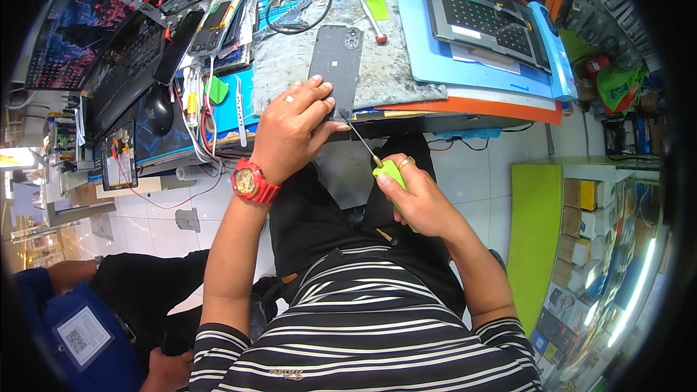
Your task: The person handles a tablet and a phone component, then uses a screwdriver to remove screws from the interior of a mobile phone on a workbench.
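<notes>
A dark grey phone [339,54] lies back up on a stained grey work mat [392,72], its lower end at the mat's front edge. My left hand [301,116], with a red watch at the wrist, grips that lower end, fingers curled over it. My right hand [414,199] is closed round a screwdriver [388,173] with a green handle; its thin metal shaft points up and left, and the tip meets the phone's bottom edge near my left fingers. A red-capped tool [380,38] and a black cable [298,30] are beside the phone on the mat.
A laptop [105,76] and mouse [157,111] stand left, near opened phones [214,25] and wires. A dark perforated panel [483,22] rests on a blue mat [428,69] at right. Another person [87,334] sits at lower left. A glass display case [588,254] is at right.
</notes>
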{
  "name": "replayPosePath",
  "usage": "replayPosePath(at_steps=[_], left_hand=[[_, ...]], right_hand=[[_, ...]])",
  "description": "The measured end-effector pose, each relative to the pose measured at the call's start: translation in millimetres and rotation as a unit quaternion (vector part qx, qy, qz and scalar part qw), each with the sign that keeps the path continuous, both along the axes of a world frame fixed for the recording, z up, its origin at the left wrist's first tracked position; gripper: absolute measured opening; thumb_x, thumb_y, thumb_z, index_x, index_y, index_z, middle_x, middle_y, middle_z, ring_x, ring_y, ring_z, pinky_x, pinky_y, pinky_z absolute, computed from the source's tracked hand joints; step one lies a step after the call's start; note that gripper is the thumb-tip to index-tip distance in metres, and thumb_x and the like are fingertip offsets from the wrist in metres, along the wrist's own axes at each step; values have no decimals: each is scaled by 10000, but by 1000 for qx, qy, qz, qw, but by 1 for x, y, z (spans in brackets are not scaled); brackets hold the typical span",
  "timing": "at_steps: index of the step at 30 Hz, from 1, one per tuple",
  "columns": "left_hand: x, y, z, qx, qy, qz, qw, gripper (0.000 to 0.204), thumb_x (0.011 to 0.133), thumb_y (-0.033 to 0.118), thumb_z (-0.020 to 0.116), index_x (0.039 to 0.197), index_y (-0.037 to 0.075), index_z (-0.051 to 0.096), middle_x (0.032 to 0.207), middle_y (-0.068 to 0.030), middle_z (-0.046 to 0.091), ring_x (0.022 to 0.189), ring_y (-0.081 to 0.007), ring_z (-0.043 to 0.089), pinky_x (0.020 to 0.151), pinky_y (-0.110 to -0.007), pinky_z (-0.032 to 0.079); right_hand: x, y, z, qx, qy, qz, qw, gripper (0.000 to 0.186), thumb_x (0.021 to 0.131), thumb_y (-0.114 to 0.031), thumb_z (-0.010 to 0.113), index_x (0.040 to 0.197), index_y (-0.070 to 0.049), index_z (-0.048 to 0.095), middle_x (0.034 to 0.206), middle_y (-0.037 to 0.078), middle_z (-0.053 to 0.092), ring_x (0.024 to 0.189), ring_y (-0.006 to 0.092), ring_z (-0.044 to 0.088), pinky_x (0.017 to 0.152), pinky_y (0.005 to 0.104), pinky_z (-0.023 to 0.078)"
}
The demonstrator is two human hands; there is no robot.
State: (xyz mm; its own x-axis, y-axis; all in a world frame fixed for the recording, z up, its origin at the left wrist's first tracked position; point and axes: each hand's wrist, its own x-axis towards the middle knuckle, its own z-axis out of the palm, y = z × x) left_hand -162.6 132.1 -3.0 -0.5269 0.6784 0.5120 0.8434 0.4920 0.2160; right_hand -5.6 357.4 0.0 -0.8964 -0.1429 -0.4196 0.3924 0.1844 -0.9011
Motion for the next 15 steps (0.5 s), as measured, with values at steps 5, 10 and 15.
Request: replayPosePath(at_steps=[5, 10, 15], left_hand=[[0, 0, -1, 3, -2, 0, 1000, 389, 800, 309, 891, 1007, 8, 758, 1199, -133, 757, 1234, -341, 698, 1048, -493, 558], [2, 0, -1, -2, -18, 5, 1000, 371, 819, 277, 881, 1036, 10, 744, 1243, -138, 747, 1279, -350, 674, 1093, -501, 535], [2, 1, -1, 3, -14, 8, 1000, 368, 817, 285, 880, 1024, 9, 754, 1224, -140, 751, 1258, -350, 684, 1074, -503, 545]], right_hand=[[-1, -1, 0, 0, -9, -1, 1000, 464, 1109, -369, 564, 1297, 53, 527, 774, 102, 630, 550, 163, 601, 584, 348, 494], [-3, -5, -1, -10, -2, -11, 1000, 474, 1108, -373, 562, 1301, 58, 519, 769, 103, 627, 554, 163, 604, 580, 350, 495], [-3, -7, -4, -6, 0, -13, 1000, 490, 1110, -382, 555, 1307, 64, 515, 769, 107, 627, 556, 165, 609, 583, 350, 500]])
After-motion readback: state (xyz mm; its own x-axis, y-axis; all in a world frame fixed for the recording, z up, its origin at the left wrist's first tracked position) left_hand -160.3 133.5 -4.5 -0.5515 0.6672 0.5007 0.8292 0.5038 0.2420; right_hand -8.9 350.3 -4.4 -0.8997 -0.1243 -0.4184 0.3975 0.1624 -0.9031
